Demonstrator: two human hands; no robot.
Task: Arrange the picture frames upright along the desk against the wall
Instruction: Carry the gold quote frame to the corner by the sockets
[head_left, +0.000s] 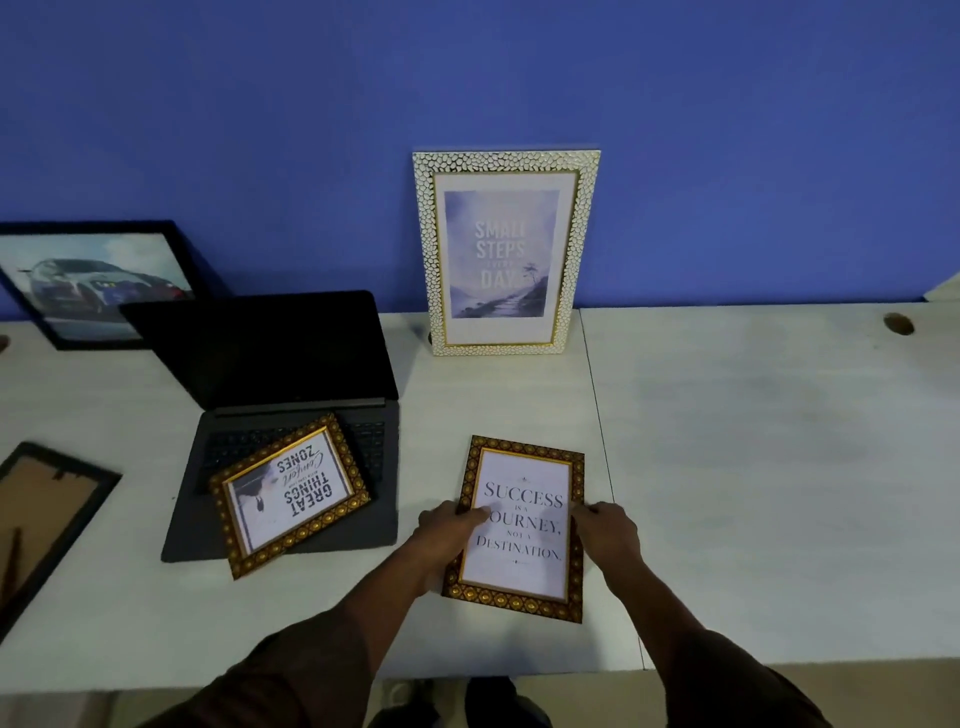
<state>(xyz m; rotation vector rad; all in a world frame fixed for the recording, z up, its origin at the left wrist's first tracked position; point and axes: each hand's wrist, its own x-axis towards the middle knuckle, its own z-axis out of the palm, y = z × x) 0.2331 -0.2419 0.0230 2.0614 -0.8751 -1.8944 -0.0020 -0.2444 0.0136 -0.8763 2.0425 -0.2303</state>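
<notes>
Lying flat on the white table (753, 467), the "Success is a Journey" frame (519, 530) is gripped at both side edges: left hand (447, 525) clamped on its left border, right hand (610, 530) on its right. Behind it, the white pebbled frame (506, 254) leans upright against the blue wall (467, 78).

Office: desk (753, 415), open laptop (291, 415)
</notes>
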